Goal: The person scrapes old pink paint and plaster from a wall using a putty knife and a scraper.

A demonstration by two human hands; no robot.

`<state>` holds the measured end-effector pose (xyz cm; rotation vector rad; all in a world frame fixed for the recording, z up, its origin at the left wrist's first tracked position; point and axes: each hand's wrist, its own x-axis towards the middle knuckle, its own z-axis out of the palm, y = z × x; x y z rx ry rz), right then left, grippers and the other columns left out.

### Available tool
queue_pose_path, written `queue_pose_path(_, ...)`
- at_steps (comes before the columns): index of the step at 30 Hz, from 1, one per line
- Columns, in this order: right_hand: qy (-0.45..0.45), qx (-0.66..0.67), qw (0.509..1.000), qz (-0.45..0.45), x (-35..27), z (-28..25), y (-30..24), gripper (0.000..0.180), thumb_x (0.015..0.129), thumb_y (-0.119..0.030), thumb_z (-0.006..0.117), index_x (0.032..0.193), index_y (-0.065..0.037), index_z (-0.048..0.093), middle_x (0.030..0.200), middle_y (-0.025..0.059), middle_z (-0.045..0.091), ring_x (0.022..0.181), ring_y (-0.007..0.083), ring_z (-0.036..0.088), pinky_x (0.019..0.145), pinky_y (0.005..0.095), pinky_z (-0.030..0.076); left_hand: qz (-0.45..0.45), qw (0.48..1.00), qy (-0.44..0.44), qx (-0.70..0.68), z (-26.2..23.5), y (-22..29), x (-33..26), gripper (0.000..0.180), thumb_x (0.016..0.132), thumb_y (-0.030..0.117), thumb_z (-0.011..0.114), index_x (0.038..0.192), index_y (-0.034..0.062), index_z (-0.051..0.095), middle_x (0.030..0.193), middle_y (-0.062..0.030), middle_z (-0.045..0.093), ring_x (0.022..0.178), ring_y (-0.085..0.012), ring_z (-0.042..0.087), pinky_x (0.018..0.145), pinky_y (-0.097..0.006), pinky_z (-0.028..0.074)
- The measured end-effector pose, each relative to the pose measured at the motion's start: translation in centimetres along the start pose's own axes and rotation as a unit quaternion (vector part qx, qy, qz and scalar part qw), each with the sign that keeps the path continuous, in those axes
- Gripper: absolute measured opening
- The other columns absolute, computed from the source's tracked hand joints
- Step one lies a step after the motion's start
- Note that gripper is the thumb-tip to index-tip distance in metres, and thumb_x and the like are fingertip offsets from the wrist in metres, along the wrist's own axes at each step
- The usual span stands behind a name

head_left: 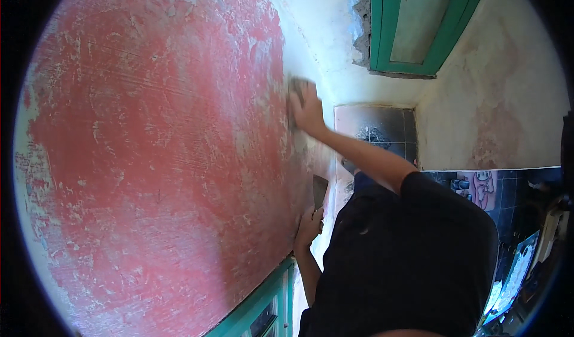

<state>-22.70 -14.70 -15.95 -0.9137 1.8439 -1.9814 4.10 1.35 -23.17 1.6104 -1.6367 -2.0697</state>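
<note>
While one hand (307,111) presses a small grey-brown sanding pad (297,87) flat against a wall, its fingers are closed over the pad's lower edge, so only the pad's top corner shows. The pad sits at the right edge of a big, worn red wall (155,151), where the scuffed red paint gives way to pale bare plaster (311,32). The arm behind this hand is bare and stretches up from a black short sleeve (430,187).

Lower down, the other hand (310,224) is wrapped around the handle of a scraper (320,191), whose wide, dark metal blade points up and lies close to the wall; whether the blade touches the paint cannot be told. From this view it is hard to say which hand is the left and which the right.

A person's black shirt (406,265) fills the lower right. Below the red wall runs a green frame (257,307). At the top, a green window or door frame (418,26) is set in the pale wall. Between the two lies a pinkish floor with dark tiles (382,130). To the right, a pink cartoon-like picture (478,187) sits on dark tiles.
</note>
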Motion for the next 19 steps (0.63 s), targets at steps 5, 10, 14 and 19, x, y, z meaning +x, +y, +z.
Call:
queue_pose_path(5, 0.009, 0.003, 1.0, 0.017, 1.1, 0.5, 1.7, 0.045, 0.099, -0.029, 0.06, 0.13, 0.001, 0.046, 0.106, 0.0285, 0.066, 0.1, 0.0461, 0.066, 0.082, 0.0475, 0.053, 0.005, 1.0, 0.008, 0.014, -0.3, -1.2, 0.4, 0.026, 0.101, 0.029, 0.057, 0.09, 0.0056, 0.054, 0.066, -0.0009, 0.05, 0.052, -0.0096, 0.049, 0.046, -0.027, 0.041)
queue_pose_path(10, -0.074, 0.061, 0.995, -0.034, -10.4, -1.8, 0.5, 0.046, 0.1, -0.021, 0.06, 0.139, -0.001, 0.044, 0.125, 0.0262, 0.063, 0.117, 0.0425, 0.063, 0.097, 0.0423, 0.05, 0.01, 0.999, 0.008, 0.044, 0.0, -0.8, 0.9, 0.028, 0.101, 0.029, 0.057, 0.088, 0.0048, 0.056, 0.065, -0.0019, 0.051, 0.051, -0.0101, 0.049, 0.046, -0.027, 0.041)
queue_pose_path(14, 0.036, -0.027, 0.998, -0.032, 1.0, -1.2, 2.4, 0.043, 0.1, -0.025, 0.06, 0.132, -0.002, 0.045, 0.11, 0.0263, 0.065, 0.103, 0.0419, 0.067, 0.083, 0.0461, 0.053, 0.018, 0.999, -0.012, 0.028, 0.4, 0.6, 1.1, 0.028, 0.101, 0.028, 0.057, 0.087, 0.0047, 0.056, 0.064, -0.002, 0.051, 0.05, -0.0103, 0.049, 0.045, -0.027, 0.041)
queue_pose_path(19, 0.06, 0.017, 0.995, -0.078, 4.7, 1.0, 4.8, 0.052, 0.096, -0.033, 0.063, 0.136, -0.009, 0.042, 0.109, 0.0263, 0.069, 0.094, 0.0438, 0.07, 0.08, 0.0502, 0.055, 0.001, 1.0, -0.007, 0.004, -0.1, -0.5, 0.8, 0.032, 0.101, 0.034, 0.059, 0.089, 0.0047, 0.056, 0.065, -0.0017, 0.052, 0.051, -0.0099, 0.05, 0.046, -0.027, 0.041)
